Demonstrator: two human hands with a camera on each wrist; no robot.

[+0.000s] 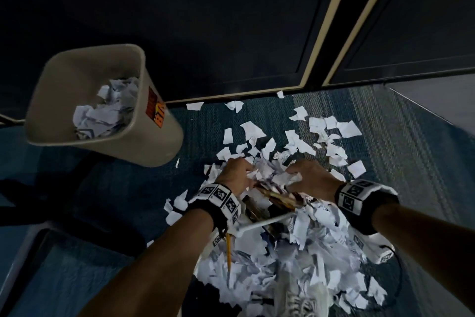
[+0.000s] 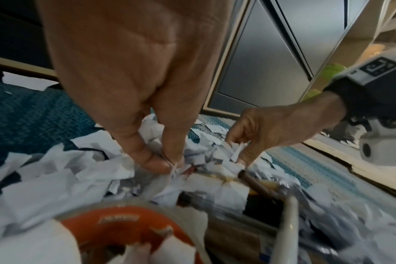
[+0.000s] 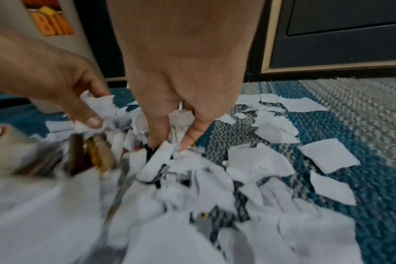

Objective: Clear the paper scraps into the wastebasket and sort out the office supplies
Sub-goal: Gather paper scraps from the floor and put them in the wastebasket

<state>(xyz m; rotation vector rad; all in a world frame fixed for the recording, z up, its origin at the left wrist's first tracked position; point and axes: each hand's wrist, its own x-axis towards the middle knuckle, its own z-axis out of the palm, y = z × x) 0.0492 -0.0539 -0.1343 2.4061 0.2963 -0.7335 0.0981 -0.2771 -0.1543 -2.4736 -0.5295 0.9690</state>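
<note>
Paper scraps (image 1: 303, 252) are lying in one big white pile across the lower centre of the head view, too many to count, with roughly two dozen loose pieces spreading toward the upper right over the blue-grey carpet (image 1: 401, 136). One beige wastebasket (image 1: 144, 142) is standing at the upper left of that view, well apart from the pile, already holding a wad of crumpled paper; an orange sticker is showing on its side. One yellow pencil (image 1: 228, 252) is lying at the pile's left edge, under my left wrist. One orange-and-clear tape roll (image 2: 124, 230) is filling the bottom left of the left wrist view, half buried. A few brown, stick-like supplies (image 3: 88, 157) are bunching at centre left of the right wrist view; I cannot count them, too blurred.

Two hands are working side by side at the top of the pile, both wrists wearing black bands with square markers. My left hand (image 1: 235, 175) is reaching down, thumb and forefinger pinching a scrap. My right hand (image 1: 308, 175) is reaching down just beside it, fingers curling narrow around a small clump of scraps. Both forearms are coming in from the bottom of the head view, angling inward.
</note>
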